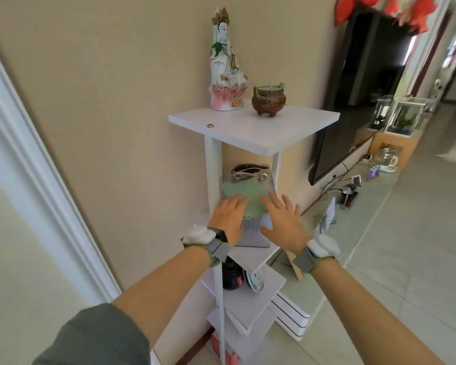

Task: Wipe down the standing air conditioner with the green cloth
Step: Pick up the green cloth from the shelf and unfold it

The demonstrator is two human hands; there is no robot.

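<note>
The green cloth (244, 198) lies crumpled on top of a ribbed grey box (253, 231), where it can be lifted straight off. Both hands come at the box from the near side. The left hand (228, 214) is flat, fingers straight and slightly spread, its tips over the cloth's near left edge. The right hand (282, 219) is the same on the near right edge, and neither holds anything. Whether the fingertips press the cloth or only hover over it cannot be told. Reaching from both sides looks meant to gather the loose cloth into one bundle, so I judge the pick-up has not yet happened.

Just behind the box sits a silver model car (250, 173), close enough for a careless sweep to knock it. On the white shelf board (256, 133) above the box stand a porcelain statue (227, 64) and a brown incense burner (269, 100). That board overhangs the box and limits how high the hands can lift (the ornaments would not take a bump kindly). Below the box a black bottle (231, 275) stands on a lower board. Well to the right of the box hangs a dark television (353, 101). I cannot pick out the air conditioner here.
</note>
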